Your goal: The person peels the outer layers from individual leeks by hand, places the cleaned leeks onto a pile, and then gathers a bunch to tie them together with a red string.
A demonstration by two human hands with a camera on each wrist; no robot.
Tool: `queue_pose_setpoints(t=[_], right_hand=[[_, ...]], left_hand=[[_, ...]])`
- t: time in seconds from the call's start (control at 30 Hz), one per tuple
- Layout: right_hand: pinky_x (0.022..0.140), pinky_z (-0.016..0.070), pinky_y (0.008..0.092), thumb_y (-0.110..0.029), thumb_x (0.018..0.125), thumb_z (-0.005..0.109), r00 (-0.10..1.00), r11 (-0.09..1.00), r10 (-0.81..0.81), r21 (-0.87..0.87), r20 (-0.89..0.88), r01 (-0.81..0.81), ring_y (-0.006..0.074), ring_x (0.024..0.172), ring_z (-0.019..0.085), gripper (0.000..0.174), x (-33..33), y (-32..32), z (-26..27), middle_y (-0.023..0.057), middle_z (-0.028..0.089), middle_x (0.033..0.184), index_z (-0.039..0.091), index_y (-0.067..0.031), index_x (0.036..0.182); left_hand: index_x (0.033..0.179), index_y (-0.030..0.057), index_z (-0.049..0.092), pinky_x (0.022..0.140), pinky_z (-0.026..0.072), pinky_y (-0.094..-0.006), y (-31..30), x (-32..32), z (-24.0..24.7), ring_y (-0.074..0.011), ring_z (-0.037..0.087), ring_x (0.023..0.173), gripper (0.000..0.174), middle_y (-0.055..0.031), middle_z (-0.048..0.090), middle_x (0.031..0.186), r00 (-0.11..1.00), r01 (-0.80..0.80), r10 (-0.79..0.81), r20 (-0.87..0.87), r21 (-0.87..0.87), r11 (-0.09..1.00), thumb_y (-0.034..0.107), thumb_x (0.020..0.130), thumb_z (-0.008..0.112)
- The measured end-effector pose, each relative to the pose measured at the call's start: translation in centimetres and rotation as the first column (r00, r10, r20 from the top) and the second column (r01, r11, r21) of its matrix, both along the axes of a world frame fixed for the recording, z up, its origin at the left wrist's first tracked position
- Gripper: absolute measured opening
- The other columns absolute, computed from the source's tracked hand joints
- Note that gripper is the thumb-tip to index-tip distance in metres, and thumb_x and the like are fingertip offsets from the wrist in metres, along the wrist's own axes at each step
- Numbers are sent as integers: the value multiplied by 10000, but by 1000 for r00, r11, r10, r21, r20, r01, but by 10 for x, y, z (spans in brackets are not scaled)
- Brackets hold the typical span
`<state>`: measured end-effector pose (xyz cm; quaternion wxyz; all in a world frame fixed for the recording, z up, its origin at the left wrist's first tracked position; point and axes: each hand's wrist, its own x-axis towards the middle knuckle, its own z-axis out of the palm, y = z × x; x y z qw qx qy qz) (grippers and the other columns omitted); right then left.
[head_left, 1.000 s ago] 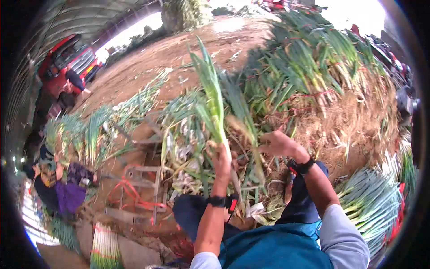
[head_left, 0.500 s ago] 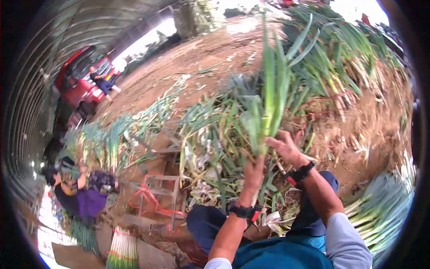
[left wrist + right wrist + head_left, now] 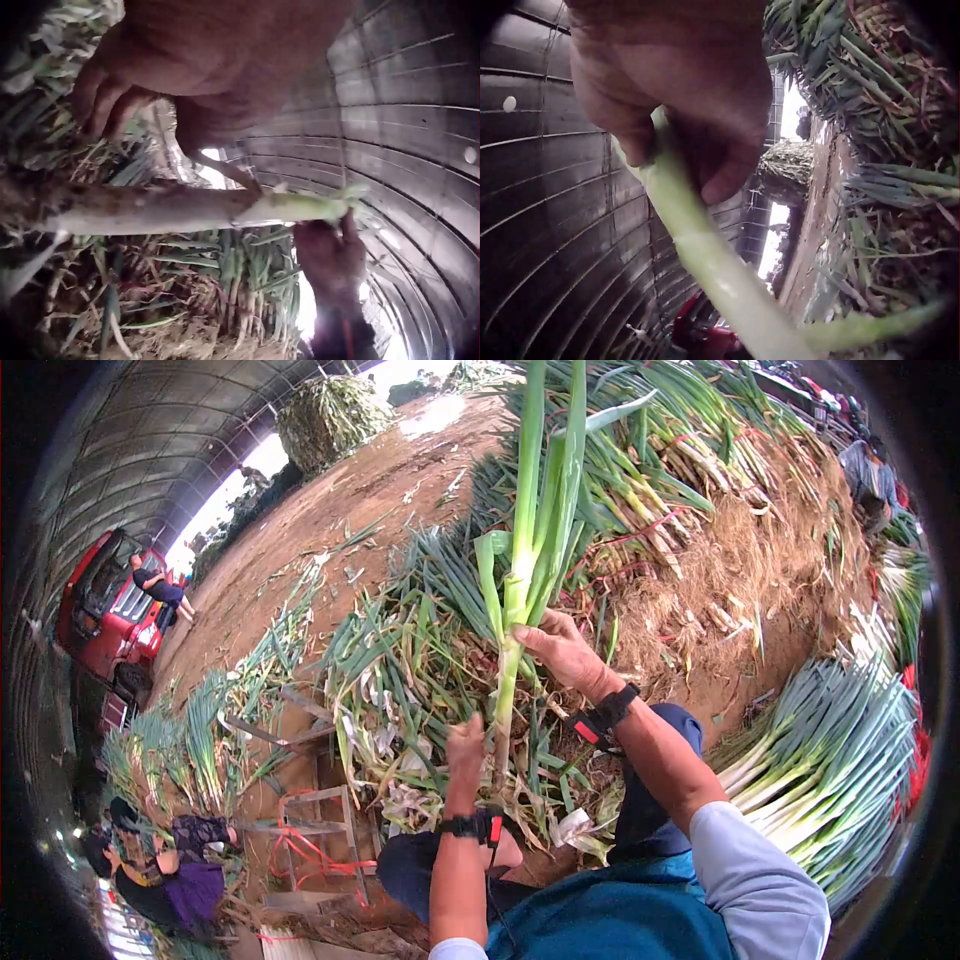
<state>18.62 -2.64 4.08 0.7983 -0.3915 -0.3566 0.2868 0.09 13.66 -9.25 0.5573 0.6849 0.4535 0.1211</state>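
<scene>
The right hand [image 3: 568,652] pinches a leek [image 3: 506,700] between thumb and fingers, its green top extending beyond them. Beside the lower stem is the left hand [image 3: 465,755], fingers bent; whether it grips anything I cannot tell. Past it lie loose leaves [image 3: 395,705]; far left, a red vehicle [image 3: 115,625].

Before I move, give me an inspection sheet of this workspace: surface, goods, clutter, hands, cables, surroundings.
Surface: brown ground, strewn with leaves.
Goods: one green onion held near upright; onion stack at right.
Clutter: leaf pile ahead; red ribbon tangled about a metal frame.
Hands: right hand grips the green onion; left hand is beside its stem, grip unclear.
Cables: thin dark cord by the left wrist.
Surroundings: curved roof, red vehicle, person in purple at lower left.
</scene>
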Motion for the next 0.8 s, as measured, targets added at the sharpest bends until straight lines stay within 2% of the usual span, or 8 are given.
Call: queue_pose_setpoints(t=[0.1, 0.23, 0.27, 0.37, 0.4, 0.53, 0.7, 0.8], right_hand=[[808, 490, 268, -237, 933, 656, 1000, 995, -5, -102, 25, 7, 83, 882, 595, 326, 1, 1, -2, 6, 662, 1016, 628, -8, 1162], [801, 487, 259, -257, 930, 658, 998, 996, 20, -94, 67, -14, 83, 869, 597, 290, -16, 12, 0, -3, 672, 964, 662, -33, 1115], [792, 488, 256, -250, 928, 662, 996, 988, 46, -153, 80, -33, 76, 866, 596, 284, -18, 8, 2, -5, 672, 959, 668, -33, 1110], [583, 450, 210, -252, 908, 694, 993, 974, 93, -213, 74, -76, 32, 673, 555, 262, -22, -1, 10, -39, 667, 842, 701, -33, 1052], [557, 434, 210, -256, 910, 692, 985, 968, 106, -242, 137, -71, 34, 643, 544, 252, -17, -1, 8, -43, 660, 803, 708, -32, 1023], [525, 408, 218, -267, 914, 685, 908, 953, -89, -229, 410, 196, 38, 602, 525, 244, -25, 2, 3, -32, 643, 729, 716, -27, 938], [519, 414, 229, -313, 915, 674, 978, 951, 124, -303, 169, -68, 65, 597, 542, 283, -40, -22, 15, -17, 613, 687, 709, -32, 921], [518, 439, 228, -372, 928, 639, 962, 874, 219, -470, 165, -119, 86, 613, 567, 358, -33, -33, 13, 9, 616, 722, 689, -24, 996]], left_hand=[[992, -34, 590, 739, 458, -371, -19, -2, 63, -244, 579, 793, 363, -131, 621, 887, 971, -97, -65, 228, 632, 769, 327, 964, 569], [1100, -3, 592, 776, 463, -337, -52, 17, 148, -214, 567, 839, 374, -102, 610, 921, 894, 139, -287, 345, 397, 907, 345, 962, 579], [1106, 5, 603, 773, 463, -328, -51, 17, 154, -171, 561, 844, 389, -77, 623, 927, 927, 264, -331, 178, 319, 910, 362, 954, 594], [1108, 1, 607, 766, 457, -315, -51, 8, 124, -148, 543, 842, 400, -62, 627, 935, 873, 423, -468, 135, 267, 866, 366, 946, 605], [1096, -15, 611, 691, 467, -292, -60, 1, 110, -135, 585, 781, 421, -60, 648, 856, 865, 345, -461, 195, 436, 831, 379, 951, 585], [1035, 21, 604, 527, 439, -291, -59, -4, 69, -131, 537, 569, 399, -33, 581, 690, 894, 206, -198, 402, 22, 978, 405, 986, 510], [1108, 5, 564, 435, 414, -258, -54, 14, 106, -112, 486, 483, 537, -32, 533, 697, 713, 228, 130, 689, -402, 887, 517, 987, 454], [1105, 7, 566, 443, 411, -230, -47, 24, 107, -87, 485, 502, 479, -11, 538, 698, 755, -27, 178, 631, -242, 970, 465, 989, 489]])
